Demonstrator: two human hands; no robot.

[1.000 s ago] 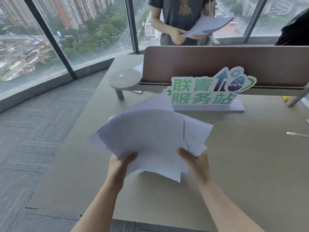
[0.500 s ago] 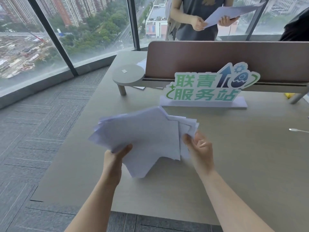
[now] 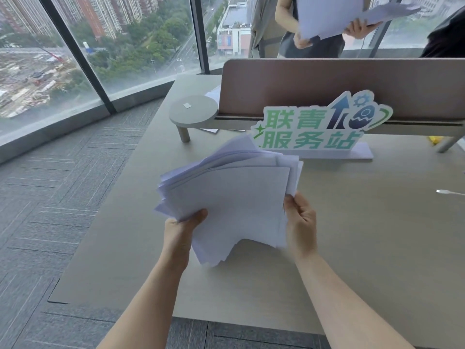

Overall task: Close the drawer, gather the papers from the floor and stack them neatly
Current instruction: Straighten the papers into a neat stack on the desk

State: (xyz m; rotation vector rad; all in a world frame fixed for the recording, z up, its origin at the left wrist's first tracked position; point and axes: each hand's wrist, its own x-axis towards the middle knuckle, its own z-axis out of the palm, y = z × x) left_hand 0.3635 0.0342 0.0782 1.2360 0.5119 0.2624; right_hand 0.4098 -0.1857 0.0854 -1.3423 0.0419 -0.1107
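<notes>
A loose, uneven bundle of white papers (image 3: 231, 197) is held up above the beige desk (image 3: 364, 248), its sheets fanned out and its corners misaligned. My left hand (image 3: 180, 233) grips the bundle's lower left edge, thumb on top. My right hand (image 3: 300, 222) pinches the right edge. The bundle's bottom corner hangs just above the desk surface. No drawer is in view.
A green and white sign (image 3: 317, 127) stands on the desk behind the papers, in front of a brown divider panel (image 3: 327, 81) with a round shelf (image 3: 193, 109). A white cable end (image 3: 448, 192) lies at right. Across the desk a person holds more papers (image 3: 352, 16). Grey carpet (image 3: 63, 197) is left.
The fanned sheets have been drawn closer together and raised more upright. My right hand shifted from under the bundle to its right edge.
</notes>
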